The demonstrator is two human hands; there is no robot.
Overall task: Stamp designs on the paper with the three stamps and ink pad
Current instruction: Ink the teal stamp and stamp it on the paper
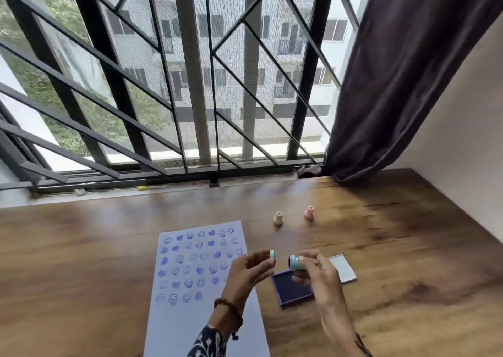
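Observation:
A white paper (177, 318) lies on the wooden table, its upper part covered with rows of purple smiley and heart prints. My right hand (318, 277) holds a teal stamp (295, 263) on its side, inked face turned left, above the open purple ink pad (292, 290). My left hand (249, 271) pinches the small teal stamp cap (272, 256) a little left of the stamp. A beige stamp (278, 218) and a pink stamp (309, 212) stand upright farther back on the table.
The ink pad's lid (343, 268) lies beside the pad on its right. The table (408, 248) runs up to a barred window (190, 84) at the back, and a dark curtain (408, 71) hangs at the right by a pale wall.

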